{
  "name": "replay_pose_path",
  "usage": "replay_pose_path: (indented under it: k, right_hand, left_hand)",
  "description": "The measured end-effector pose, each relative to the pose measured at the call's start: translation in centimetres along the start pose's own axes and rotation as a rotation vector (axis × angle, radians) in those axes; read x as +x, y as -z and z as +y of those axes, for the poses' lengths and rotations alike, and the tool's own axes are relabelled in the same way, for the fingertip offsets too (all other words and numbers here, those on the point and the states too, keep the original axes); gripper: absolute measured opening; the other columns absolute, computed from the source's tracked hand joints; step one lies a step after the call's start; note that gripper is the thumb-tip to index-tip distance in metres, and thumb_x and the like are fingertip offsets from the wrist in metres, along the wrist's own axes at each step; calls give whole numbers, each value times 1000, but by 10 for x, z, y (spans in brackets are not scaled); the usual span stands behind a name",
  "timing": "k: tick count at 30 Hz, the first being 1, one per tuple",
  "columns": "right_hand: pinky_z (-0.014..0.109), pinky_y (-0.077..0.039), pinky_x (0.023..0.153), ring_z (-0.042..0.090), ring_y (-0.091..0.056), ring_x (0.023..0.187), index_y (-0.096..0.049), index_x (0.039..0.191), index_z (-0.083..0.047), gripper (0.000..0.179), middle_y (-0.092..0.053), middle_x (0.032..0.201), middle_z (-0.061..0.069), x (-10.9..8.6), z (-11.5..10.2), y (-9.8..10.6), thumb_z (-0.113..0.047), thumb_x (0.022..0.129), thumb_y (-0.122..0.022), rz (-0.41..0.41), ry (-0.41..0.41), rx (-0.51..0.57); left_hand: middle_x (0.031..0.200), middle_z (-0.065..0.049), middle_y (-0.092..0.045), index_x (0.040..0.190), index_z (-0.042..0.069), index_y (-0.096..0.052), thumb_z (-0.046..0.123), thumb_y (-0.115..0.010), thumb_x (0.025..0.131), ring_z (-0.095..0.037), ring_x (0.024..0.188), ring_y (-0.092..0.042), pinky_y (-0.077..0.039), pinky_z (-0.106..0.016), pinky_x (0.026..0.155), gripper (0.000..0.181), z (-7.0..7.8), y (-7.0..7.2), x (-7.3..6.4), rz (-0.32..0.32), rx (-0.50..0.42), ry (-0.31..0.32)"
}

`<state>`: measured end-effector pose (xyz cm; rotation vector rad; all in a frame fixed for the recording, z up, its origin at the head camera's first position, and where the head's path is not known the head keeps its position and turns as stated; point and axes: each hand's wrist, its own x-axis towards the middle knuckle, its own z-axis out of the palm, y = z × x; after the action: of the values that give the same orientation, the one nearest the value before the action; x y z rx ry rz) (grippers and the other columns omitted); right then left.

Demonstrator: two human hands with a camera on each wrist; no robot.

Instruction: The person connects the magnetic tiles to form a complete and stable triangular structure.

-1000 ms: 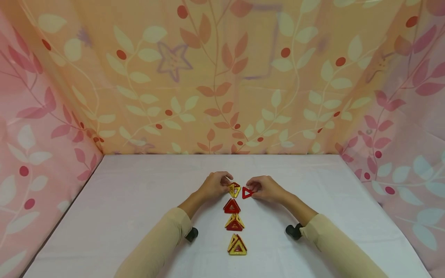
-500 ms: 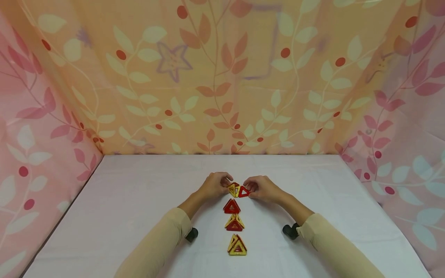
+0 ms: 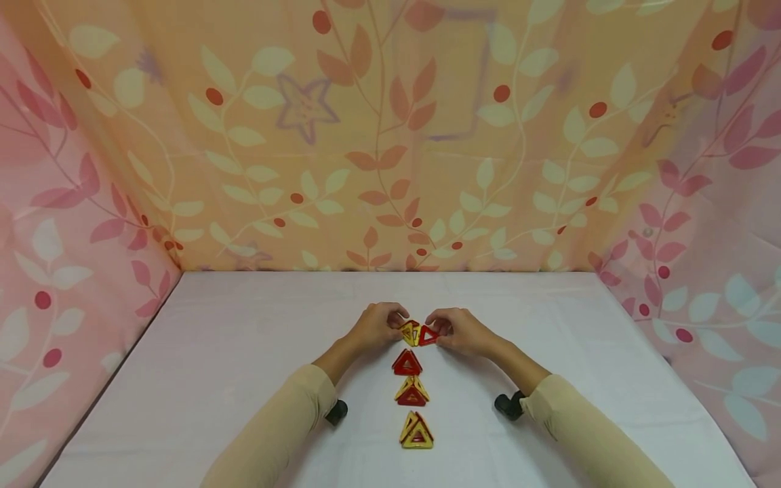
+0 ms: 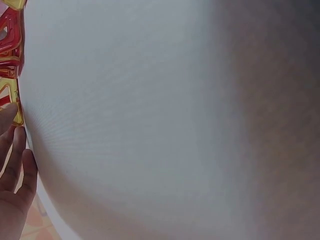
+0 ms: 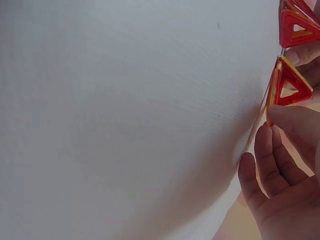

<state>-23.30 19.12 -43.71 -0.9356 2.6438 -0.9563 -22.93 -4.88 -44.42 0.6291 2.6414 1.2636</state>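
Note:
Triangular magnetic tiles in red and yellow make up small pyramids. My left hand [image 3: 378, 323] holds the farthest pyramid [image 3: 406, 334] by its left side, thumb and fingertips on a yellow tile [image 4: 18, 116]. Right beside it, my right hand [image 3: 462, 331] pinches a red triangular tile [image 3: 422, 337] between thumb and fingers. That tile's left edge is up against the pyramid's right side. From the right wrist, the pinched tile appears edge-on below the thumb, and the left fingertips [image 5: 295, 56] show behind the pyramid.
Nearer the body, a line of three more pyramids runs down the white table: a red one [image 3: 407, 366], a yellow and red one [image 3: 412, 396], and a mostly yellow one [image 3: 417, 444]. Patterned cloth [image 3: 390, 203] stands around the table. Black wrist cameras [image 3: 508, 407] hang below both sleeves.
My right hand has moved a little left, bringing the red tile from a gap away up to the pyramid's side. The left hand has stayed in place with the pyramid.

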Motion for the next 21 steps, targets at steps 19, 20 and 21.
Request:
replay_pose_path:
  k: [19,20,21]
  right_hand:
    - [26,-53,76,14,-61,83,-66,112,3,26,-68,92,6,7,-10,7,1,86,-72,20,19,73]
    - [26,-53,77,14,-61,83,-66,112,3,26,-68,92,6,7,-11,7,0,87,-72,20,20,75]
    - [26,-53,77,14,-61,83,-66,112,3,26,-68,92,7,8,-12,7,0,87,-72,21,21,77]
  left_hand:
    - [92,-3,-69,109,4,-69,-2,-78,82,-13,81,-62,-54,-30,79,29,0,0,0,-6,14,-26]
    - [92,-3,-68,109,4,-69,-2,-77,83,-13,80,-62,-54,-30,79,29,0,0,0,-7,14,-28]
    - [92,-3,-68,109,4,-68,-2,-77,83,-13,80,-62,-54,-30,78,29,0,0,0,-6,13,-29]
